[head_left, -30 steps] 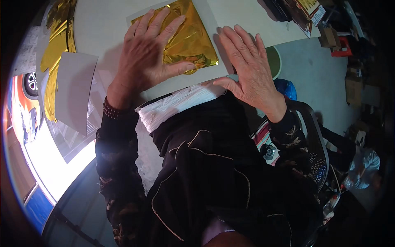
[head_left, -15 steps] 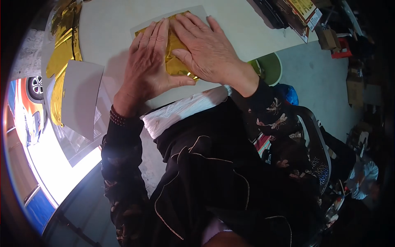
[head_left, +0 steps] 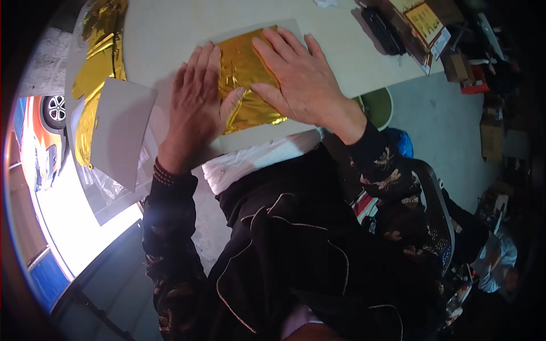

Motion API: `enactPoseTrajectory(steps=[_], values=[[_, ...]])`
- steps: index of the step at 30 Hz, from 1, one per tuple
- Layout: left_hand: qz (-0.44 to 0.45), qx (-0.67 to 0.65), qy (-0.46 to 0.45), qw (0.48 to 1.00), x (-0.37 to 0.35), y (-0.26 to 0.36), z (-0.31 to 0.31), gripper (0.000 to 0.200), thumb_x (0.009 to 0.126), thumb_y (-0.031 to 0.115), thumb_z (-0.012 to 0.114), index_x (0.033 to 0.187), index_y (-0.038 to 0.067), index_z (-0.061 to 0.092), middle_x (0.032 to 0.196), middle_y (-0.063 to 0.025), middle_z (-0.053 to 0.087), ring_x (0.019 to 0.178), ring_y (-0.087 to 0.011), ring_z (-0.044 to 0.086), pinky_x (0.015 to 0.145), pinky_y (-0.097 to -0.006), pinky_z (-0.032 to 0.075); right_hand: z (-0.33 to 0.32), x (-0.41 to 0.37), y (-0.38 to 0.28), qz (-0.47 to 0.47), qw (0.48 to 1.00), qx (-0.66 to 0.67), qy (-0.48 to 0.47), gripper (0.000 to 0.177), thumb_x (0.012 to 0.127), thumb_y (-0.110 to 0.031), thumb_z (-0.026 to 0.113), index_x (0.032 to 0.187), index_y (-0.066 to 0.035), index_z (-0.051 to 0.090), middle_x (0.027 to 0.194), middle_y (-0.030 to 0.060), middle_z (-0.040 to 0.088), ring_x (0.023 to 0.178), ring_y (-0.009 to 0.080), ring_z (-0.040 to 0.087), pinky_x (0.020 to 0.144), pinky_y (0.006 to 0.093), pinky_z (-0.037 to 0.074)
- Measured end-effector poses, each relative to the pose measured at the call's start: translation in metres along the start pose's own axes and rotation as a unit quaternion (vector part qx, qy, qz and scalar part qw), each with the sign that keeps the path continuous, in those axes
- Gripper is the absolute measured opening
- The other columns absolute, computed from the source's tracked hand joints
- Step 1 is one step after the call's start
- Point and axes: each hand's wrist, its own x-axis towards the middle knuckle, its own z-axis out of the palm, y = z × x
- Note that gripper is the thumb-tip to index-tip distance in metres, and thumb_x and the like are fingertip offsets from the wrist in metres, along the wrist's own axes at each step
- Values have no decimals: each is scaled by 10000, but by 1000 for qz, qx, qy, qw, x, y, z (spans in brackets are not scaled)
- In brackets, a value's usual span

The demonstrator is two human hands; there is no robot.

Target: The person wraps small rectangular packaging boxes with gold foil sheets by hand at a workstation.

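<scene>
A shiny gold foil sheet lies flat on the pale table, with a translucent edge showing behind its top right corner. My left hand rests flat along the sheet's left edge, its thumb on the foil. Across the right part of the foil my right hand lies flat, fingers spread. The two thumbs are near each other over the lower part of the sheet, and neither hand grips anything.
At the left lie more gold foil and a grey sheet. Beyond the right hand are a black case and a printed box. A green bin stands below the table's right edge. White cloth borders my lap.
The hands have moved apart, the left one to the left and down, the right one slightly right, uncovering more foil. The whole view has shifted a little.
</scene>
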Motion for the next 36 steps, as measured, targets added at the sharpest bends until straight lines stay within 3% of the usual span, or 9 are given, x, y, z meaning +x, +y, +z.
enactPoseTrajectory(steps=[9, 15, 16, 19, 28, 34, 36], values=[[-134, 70, -12, 988, -10, 13, -9, 676, 1015, 291, 579, 1557, -18, 318, 1601, -211, 362, 1503, -387, 315, 1233, -492, 225, -2, -1, -4, 18, 999, 17, -28, 746, 996, -526, 540, 1539, -31, 404, 1597, 184, 384, 1515, 334, 292, 1227, 592, 204], [-38, -41, 20, 998, 17, 52, -16, 794, 930, 403, 693, 1541, -7, 394, 1593, -189, 393, 1505, -367, 321, 1213, -504, 254, 1, -1, -4, 19, 999, 4, -33, 746, 996, -510, 541, 1552, -38, 388, 1609, 178, 370, 1520, 334, 285, 1233, 589, 187], [-24, -29, 4, 999, 19, 51, -10, 854, 890, 505, 701, 1518, -11, 439, 1579, -194, 417, 1494, -366, 340, 1199, -509, 274, 2, -1, -3, 17, 999, -1, -31, 746, 996, -506, 542, 1555, -39, 385, 1610, 177, 369, 1521, 334, 284, 1235, 587, 183], [-6, -11, -13, 1000, 14, 39, -1, 885, 878, 559, 690, 1509, -14, 453, 1565, -205, 433, 1482, -367, 356, 1194, -513, 283, 0, -2, -2, 18, 999, 22, -33, 752, 995, -489, 546, 1554, -15, 373, 1610, 185, 367, 1524, 340, 283, 1237, 582, 178], [-24, -22, -28, 999, 14, 43, -11, 978, 795, 594, 761, 1505, -8, 460, 1570, -222, 423, 1488, -381, 343, 1196, -514, 276, -2, -8, 1, 77, 996, 28, -22, 807, 1007, -481, 539, 1537, 86, 322, 1611, 254, 336, 1520, 385, 280, 1231, 591, 176], [-45, -27, -57, 997, 12, 42, -10, 1010, 790, 651, 736, 1525, 21, 450, 1601, -205, 383, 1525, -359, 285, 1238, -500, 189, -17, -1, 11, 93, 994, 50, -5, 807, 1013, -524, 524, 1540, 59, 340, 1605, 233, 357, 1525, 382, 268, 1230, 588, 172], [-50, -26, -62, 997, 13, 43, -9, 1022, 800, 679, 711, 1533, 21, 438, 1610, -199, 370, 1533, -351, 266, 1246, -494, 158, -17, 8, 10, 43, 999, 30, 5, 814, 1006, -546, 526, 1543, 39, 348, 1610, 211, 361, 1530, 356, 267, 1234, 580, 172]])
